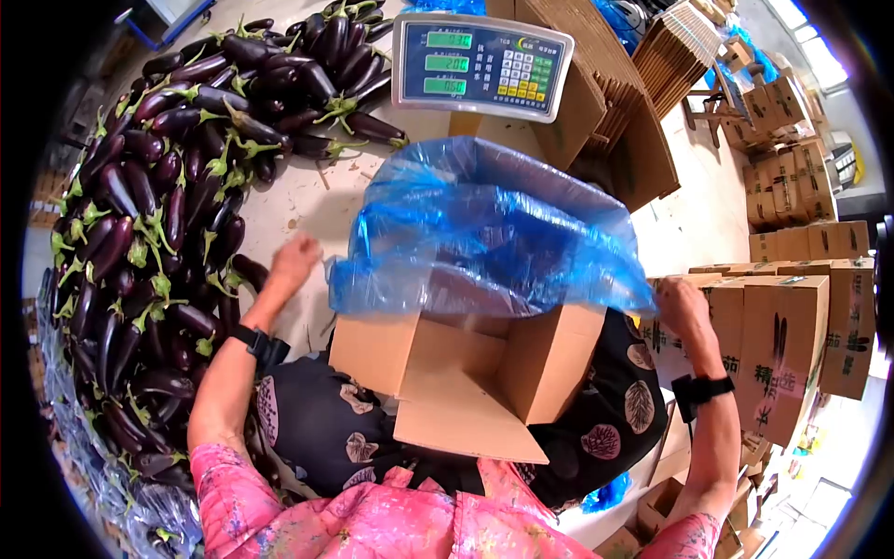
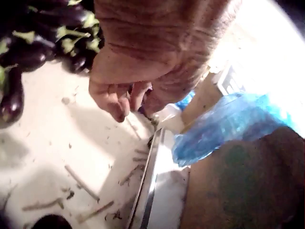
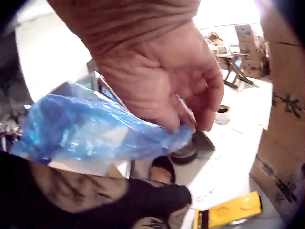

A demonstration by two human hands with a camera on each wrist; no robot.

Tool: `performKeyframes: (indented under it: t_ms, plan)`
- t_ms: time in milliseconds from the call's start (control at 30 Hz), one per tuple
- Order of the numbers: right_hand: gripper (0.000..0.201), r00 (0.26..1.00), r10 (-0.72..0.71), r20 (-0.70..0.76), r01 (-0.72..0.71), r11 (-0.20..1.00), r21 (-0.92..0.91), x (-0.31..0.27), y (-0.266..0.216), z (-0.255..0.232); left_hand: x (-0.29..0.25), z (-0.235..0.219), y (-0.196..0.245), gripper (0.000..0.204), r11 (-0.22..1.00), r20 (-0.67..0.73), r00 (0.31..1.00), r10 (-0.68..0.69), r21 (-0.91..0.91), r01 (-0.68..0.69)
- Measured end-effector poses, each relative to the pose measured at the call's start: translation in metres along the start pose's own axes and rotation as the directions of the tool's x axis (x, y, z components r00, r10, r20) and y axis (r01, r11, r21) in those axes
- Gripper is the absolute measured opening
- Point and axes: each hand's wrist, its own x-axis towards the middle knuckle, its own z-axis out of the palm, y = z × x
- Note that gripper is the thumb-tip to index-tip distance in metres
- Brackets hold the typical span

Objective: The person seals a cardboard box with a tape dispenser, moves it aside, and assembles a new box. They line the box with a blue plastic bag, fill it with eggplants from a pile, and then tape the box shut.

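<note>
A blue plastic bag [image 1: 494,233] spreads across the far side of an open cardboard box [image 1: 456,363], which stands by the person's lap. At the bag's right end the right hand [image 1: 684,307] pinches its edge; the right wrist view shows the gathered film [image 3: 162,140] at the thumb and fingers of that hand [image 3: 162,81]. Off the bag's left end, the left hand [image 1: 296,264] is held apart from it over the pale surface. In the left wrist view the left hand's fingers [image 2: 114,102] bend loosely, with the bag's corner [image 2: 186,152] below and to the right.
A large pile of eggplants [image 1: 140,205] covers the left side. Beyond the bag stands a digital scale display [image 1: 482,67], with flattened cardboard boxes [image 1: 605,112] beside it. Packed boxes [image 1: 782,345] stack up on the right. A yellow object [image 3: 233,210] lies on the floor.
</note>
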Motion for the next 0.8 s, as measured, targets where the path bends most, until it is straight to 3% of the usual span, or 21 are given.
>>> performKeyframes:
  t_ms: [33,67,100,133,167,200,233,267,333,433,500,533,567,667,733,800]
  plan:
    - [0.025,0.993,-0.064,-0.102,0.075,0.991,0.115,-0.012,-0.011,-0.015,-0.003,-0.017,0.015,0.031,0.982,-0.093,0.984,0.149,-0.099,-0.158]
    - [0.026,0.971,-0.111,-0.211,0.158,0.963,0.220,-0.025,-0.026,-0.030,-0.020,-0.041,0.065,0.039,0.938,-0.108,0.966,0.237,-0.234,-0.256]
    - [0.025,0.969,-0.132,-0.211,0.180,0.957,0.228,-0.033,-0.037,-0.038,-0.031,-0.057,0.105,0.053,0.916,-0.023,0.971,0.239,-0.327,-0.233]
    - [0.026,0.964,-0.151,-0.219,0.202,0.951,0.236,-0.041,-0.051,-0.048,-0.047,-0.067,0.146,0.058,0.890,-0.007,0.939,0.345,-0.315,-0.329]
    - [0.030,0.927,-0.259,-0.269,0.334,0.900,0.282,-0.060,-0.089,-0.070,-0.060,-0.069,0.179,0.064,0.854,0.011,0.895,0.446,-0.305,-0.422]
    - [0.036,0.874,-0.359,-0.328,0.460,0.829,0.317,-0.076,-0.131,-0.087,-0.064,-0.066,0.200,0.069,0.754,0.015,0.766,0.643,-0.188,-0.629]
    - [0.042,0.781,-0.464,-0.418,0.585,0.777,0.231,-0.077,-0.153,-0.086,-0.066,-0.062,0.215,0.074,0.597,0.048,0.595,0.802,-0.071,-0.799]
    - [0.048,0.668,-0.559,-0.491,0.691,0.711,0.131,-0.072,-0.170,-0.081,-0.065,-0.055,0.227,0.073,0.469,0.115,0.465,0.878,-0.018,-0.883]
    - [0.034,0.647,-0.648,-0.400,0.718,0.696,0.034,-0.053,-0.197,-0.064,-0.066,-0.039,0.235,0.053,0.473,0.214,0.485,0.848,0.105,-0.875]
    - [0.019,0.623,-0.616,-0.482,0.692,0.721,-0.026,-0.020,-0.207,-0.043,-0.048,-0.032,0.223,0.025,0.555,0.204,0.539,0.817,-0.030,-0.831]
    - [0.012,0.610,-0.610,-0.506,0.771,0.605,0.199,-0.028,-0.201,-0.045,-0.062,-0.055,0.226,0.014,0.743,0.338,0.665,0.666,-0.211,-0.636]
    - [0.008,0.609,-0.602,-0.516,0.788,0.534,0.306,-0.034,-0.197,-0.046,-0.071,-0.065,0.231,0.011,0.811,0.416,0.697,0.585,-0.287,-0.509]
    - [0.010,0.616,-0.585,-0.528,0.787,0.423,0.450,-0.041,-0.193,-0.045,-0.076,-0.072,0.226,0.014,0.803,0.412,0.692,0.593,-0.357,-0.477]
    - [0.014,0.739,-0.609,-0.290,0.590,0.375,0.716,-0.094,-0.186,-0.091,-0.096,-0.096,0.222,0.014,0.829,0.524,0.652,0.548,-0.445,-0.338]
    - [0.016,0.652,-0.682,-0.330,0.667,0.311,0.677,-0.120,-0.182,-0.094,-0.114,-0.110,0.220,0.017,0.845,0.616,0.588,0.524,-0.462,-0.270]
    - [0.020,0.687,-0.703,-0.184,0.558,0.348,0.753,-0.152,-0.179,-0.102,-0.127,-0.120,0.215,0.017,0.839,0.679,0.497,0.541,-0.478,-0.260]
